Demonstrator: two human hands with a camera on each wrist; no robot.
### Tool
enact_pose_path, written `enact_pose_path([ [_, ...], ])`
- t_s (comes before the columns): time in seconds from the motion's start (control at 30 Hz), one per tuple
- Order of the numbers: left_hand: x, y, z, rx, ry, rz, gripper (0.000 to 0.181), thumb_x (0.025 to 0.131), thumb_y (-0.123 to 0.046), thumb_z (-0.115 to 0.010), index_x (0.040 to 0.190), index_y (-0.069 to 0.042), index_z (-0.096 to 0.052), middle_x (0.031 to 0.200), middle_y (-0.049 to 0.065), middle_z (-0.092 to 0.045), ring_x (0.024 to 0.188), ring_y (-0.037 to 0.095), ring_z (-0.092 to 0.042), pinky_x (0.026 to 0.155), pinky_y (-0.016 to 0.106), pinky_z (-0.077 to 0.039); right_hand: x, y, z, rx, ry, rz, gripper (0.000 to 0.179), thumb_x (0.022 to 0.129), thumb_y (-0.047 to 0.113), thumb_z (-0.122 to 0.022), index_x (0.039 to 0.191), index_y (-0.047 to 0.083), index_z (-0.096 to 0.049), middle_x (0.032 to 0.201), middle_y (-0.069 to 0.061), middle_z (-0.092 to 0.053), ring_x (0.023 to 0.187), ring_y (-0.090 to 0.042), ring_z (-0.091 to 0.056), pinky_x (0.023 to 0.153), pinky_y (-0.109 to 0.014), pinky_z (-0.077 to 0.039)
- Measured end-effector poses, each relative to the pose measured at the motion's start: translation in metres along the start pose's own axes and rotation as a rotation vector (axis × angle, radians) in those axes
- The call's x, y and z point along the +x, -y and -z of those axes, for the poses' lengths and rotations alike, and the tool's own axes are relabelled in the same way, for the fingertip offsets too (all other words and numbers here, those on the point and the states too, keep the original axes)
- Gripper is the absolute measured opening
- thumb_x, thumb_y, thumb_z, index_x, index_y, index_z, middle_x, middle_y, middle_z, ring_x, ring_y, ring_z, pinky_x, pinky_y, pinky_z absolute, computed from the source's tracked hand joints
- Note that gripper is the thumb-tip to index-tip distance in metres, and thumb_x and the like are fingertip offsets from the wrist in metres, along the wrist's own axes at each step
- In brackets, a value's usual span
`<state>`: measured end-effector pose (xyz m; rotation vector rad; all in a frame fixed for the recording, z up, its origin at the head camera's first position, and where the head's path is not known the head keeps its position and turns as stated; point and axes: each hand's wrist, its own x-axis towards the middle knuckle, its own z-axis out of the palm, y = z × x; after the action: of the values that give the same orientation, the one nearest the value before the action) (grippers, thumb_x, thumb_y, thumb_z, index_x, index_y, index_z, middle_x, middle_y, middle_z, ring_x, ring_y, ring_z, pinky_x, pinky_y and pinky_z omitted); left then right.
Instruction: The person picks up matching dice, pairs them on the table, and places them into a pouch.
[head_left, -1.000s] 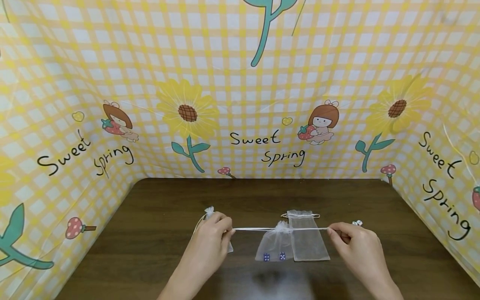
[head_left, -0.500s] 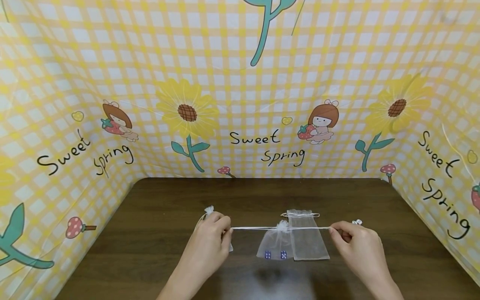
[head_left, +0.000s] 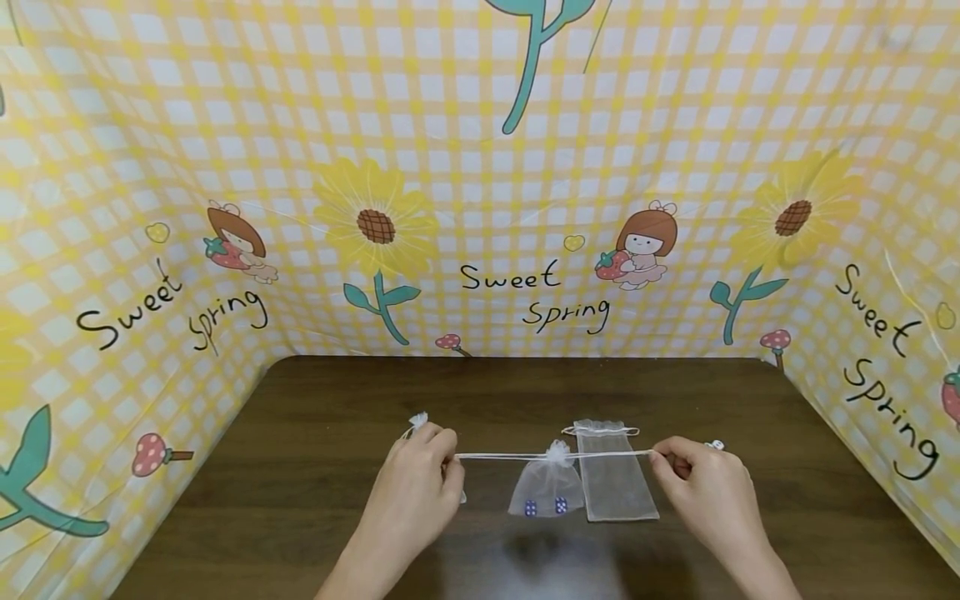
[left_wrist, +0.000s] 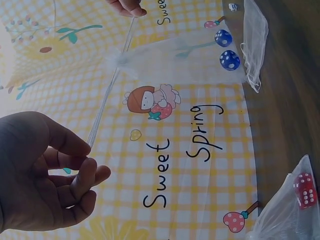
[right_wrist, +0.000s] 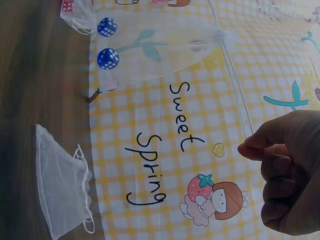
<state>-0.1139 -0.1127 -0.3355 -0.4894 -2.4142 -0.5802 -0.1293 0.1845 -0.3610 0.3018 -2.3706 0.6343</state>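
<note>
A sheer white drawstring bag [head_left: 546, 485] hangs in the air between the two hands, its neck gathered tight. Two blue dice with white dots lie at its bottom, one blue die [left_wrist: 230, 60] beside the other. My left hand [head_left: 422, 479] pinches the ends of the white drawstring [head_left: 495, 456] on one side, between thumb and index finger. On the other side my right hand [head_left: 708, 483] pinches the opposite ends the same way. The cord runs taut and nearly level through the bag's neck.
On the dark wooden table [head_left: 337, 400] lies a flat white mesh bag [head_left: 618, 479]. A bag with red dice [left_wrist: 305, 190] sits behind the left hand. White dice [head_left: 716, 445] show just past the right hand. Yellow checked cloth [head_left: 480, 167] walls the table's back and sides.
Both hands and the hanging bag have shifted slightly to the left and a little up, the cord staying taut. The grip of each hand looks unchanged.
</note>
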Motion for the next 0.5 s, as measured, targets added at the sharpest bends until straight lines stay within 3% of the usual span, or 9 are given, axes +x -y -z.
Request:
enact_pose_path([
  [0.27,0.000,0.005,0.001,0.045,0.017,0.016,0.029,0.069,0.003,-0.059,0.058,-0.015,-0.039,0.068,-0.005,-0.046,0.060,0.010,-0.042,0.057,0.027,-0.035,0.003,0.005,-0.008,0.002,0.093,-0.020,0.012,0.074,0.006,-0.070,0.070,0.017,-0.068,0.050,0.018,-0.035,0.044,0.000,-0.030,0.039,-0.022,-0.027],
  [0.5,0.000,0.013,-0.005,0.050,0.053,0.062,0.027,0.069,0.002,-0.058,0.058,-0.014,-0.040,0.069,-0.001,-0.050,0.058,0.012,-0.045,0.058,0.030,-0.039,0.005,0.003,-0.022,0.039,0.213,-0.068,0.011,0.076,0.006,-0.070,0.071,0.016,-0.067,0.050,0.015,-0.037,0.043,-0.002,-0.031,0.039,-0.022,-0.025],
])
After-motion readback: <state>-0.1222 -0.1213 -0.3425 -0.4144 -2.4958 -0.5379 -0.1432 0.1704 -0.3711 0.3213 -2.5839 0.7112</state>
